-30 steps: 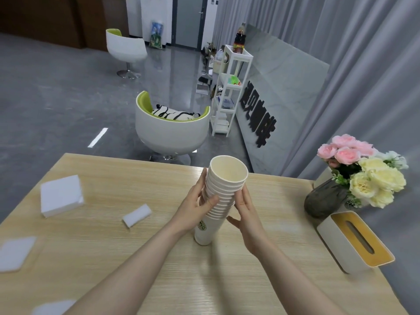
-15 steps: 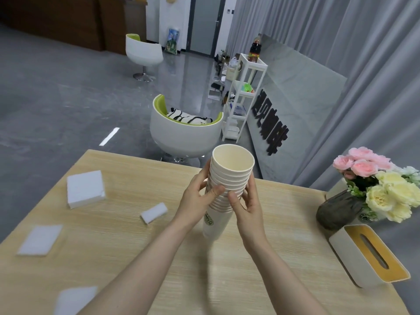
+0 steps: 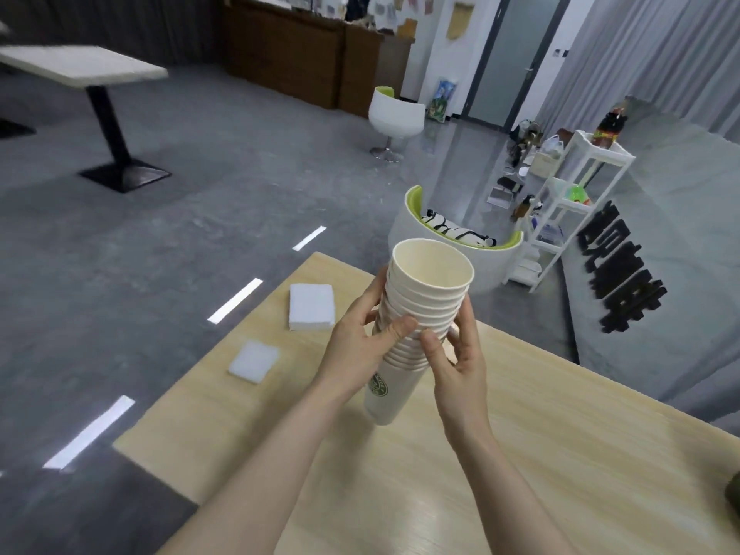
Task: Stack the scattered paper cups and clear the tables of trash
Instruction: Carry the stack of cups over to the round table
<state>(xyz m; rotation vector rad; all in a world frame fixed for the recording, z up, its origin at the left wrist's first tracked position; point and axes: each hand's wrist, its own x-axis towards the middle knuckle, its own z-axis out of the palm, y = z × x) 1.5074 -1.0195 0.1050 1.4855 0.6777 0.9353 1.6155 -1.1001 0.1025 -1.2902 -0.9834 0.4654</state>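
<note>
Above wooden table (image 3: 520, 454), left hand (image 3: 356, 350), right hand (image 3: 460, 366): fingers clamped on cup stack (image 3: 420, 314); green logo unreadable.

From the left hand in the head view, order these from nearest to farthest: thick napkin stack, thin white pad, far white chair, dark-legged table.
Measured from the left hand:
1. Thin white pad, on the table to its left.
2. Thick napkin stack, farther back-left, near the table's corner.
3. Far white chair, across the floor.
4. Dark-legged table, far left.

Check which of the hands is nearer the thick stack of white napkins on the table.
Left. The left hand grips the cup stack on the side facing the napkin stack; the right hand holds the cups' far side, farther away.
</note>
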